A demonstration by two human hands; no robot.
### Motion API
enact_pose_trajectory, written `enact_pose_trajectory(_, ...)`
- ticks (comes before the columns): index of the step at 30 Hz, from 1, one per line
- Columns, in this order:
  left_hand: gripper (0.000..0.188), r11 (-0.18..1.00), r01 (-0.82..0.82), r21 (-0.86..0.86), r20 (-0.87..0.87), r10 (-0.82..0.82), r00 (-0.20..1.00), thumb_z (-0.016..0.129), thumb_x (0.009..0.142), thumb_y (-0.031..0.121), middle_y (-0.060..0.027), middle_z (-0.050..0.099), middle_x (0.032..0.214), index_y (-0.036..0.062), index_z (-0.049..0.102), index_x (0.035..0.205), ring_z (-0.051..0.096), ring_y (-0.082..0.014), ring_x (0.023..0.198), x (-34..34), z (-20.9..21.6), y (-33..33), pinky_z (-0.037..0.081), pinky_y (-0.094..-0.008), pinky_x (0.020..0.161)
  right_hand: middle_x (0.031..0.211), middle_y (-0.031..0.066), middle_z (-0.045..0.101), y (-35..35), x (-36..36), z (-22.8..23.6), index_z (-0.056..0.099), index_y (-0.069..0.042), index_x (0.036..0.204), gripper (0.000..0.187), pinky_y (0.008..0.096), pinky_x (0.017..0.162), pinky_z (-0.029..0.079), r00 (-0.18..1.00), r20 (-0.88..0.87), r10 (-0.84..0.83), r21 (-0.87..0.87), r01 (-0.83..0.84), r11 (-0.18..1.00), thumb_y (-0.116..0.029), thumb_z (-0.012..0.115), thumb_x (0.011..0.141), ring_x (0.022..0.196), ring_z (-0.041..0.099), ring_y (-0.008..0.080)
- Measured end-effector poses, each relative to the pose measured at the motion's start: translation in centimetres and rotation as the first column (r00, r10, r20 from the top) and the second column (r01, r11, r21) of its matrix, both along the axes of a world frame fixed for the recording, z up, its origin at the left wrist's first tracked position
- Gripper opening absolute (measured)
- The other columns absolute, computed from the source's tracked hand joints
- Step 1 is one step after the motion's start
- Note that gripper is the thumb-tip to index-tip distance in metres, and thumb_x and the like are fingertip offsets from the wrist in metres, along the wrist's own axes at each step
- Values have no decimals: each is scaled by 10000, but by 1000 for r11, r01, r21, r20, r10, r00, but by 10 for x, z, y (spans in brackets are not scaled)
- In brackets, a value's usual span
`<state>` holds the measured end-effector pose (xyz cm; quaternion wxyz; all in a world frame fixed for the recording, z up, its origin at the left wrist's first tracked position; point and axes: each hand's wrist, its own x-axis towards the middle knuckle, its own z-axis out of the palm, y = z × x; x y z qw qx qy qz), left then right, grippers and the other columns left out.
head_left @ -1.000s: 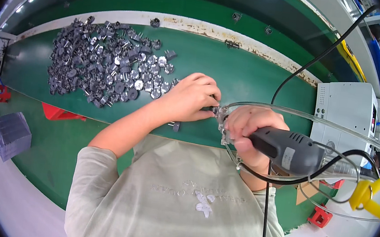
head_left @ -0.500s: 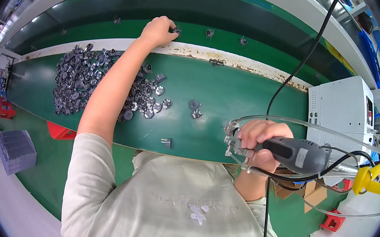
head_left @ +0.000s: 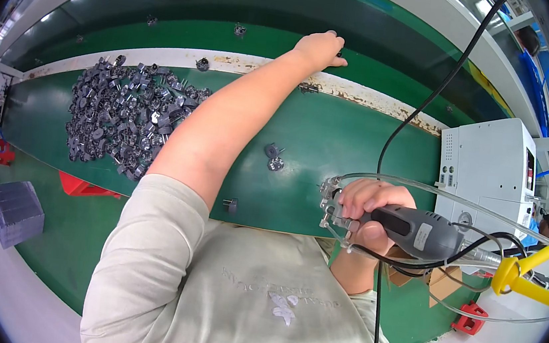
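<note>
Though I can't tell if the left hand (head_left: 319, 48) pinches, right fingers (head_left: 367, 193) hug a grey tool (head_left: 438, 237); few parts (head_left: 239, 29) lie far, a big pile (head_left: 120, 115) waits left.

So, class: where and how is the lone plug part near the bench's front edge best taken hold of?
The plug part is probably best pinched by its thick dark body, coming from above and the right: it lies on its side with the thin metal prongs pointing left.
</note>
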<state>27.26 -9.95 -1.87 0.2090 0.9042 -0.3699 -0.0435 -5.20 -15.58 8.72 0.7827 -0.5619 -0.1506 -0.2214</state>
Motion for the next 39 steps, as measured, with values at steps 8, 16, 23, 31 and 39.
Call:
enact_pose_trajectory(8,275,854,441,-277,0,-459,888,717,909,243,-146,659,1072,65,686,1116,655,-354,1031,-71,28,69,532,-439,902,715,85,604,-3,-8,6,534,-32,974,393,402,654,550,995,26,-98,-9,98,995,-208,866,859,617,581,195)
enact_pose_trajectory(16,270,963,250,-97,-108,-260,960,769,834,173,-105,699,1071,65,706,1073,652,-315,1057,-143,51,173,503,-433,935,697,80,605,7,2,-1,542,-36,966,375,387,637,542,998,19,-53,-12,53,999,-168,873,846,600,575,192)
enact_pose_trajectory(23,346,885,389,-255,14,-399,917,810,753,196,-61,705,1037,98,708,1068,643,-270,1065,-207,43,140,465,-416,969,697,100,609,-1,4,4,506,-39,947,299,421,614,548,993,101,-57,1,57,998,-109,793,900,572,575,200)
enact_pose_trajectory(31,365,883,380,-275,29,-387,921,858,713,250,-38,658,1038,95,723,1015,607,-255,1092,-206,25,150,457,-416,971,693,74,567,11,4,1,499,-60,960,243,416,621,540,997,41,-67,-88,70,994,-166,717,934,570,553,191)
enact_pose_trajectory(39,255,864,380,-329,23,-396,918,861,721,248,-15,639,1007,105,732,888,601,-251,1064,-207,20,150,454,-418,965,683,71,553,18,12,-1,502,-58,967,253,416,621,536,998,-4,-56,-140,55,989,-209,704,941,577,553,197)
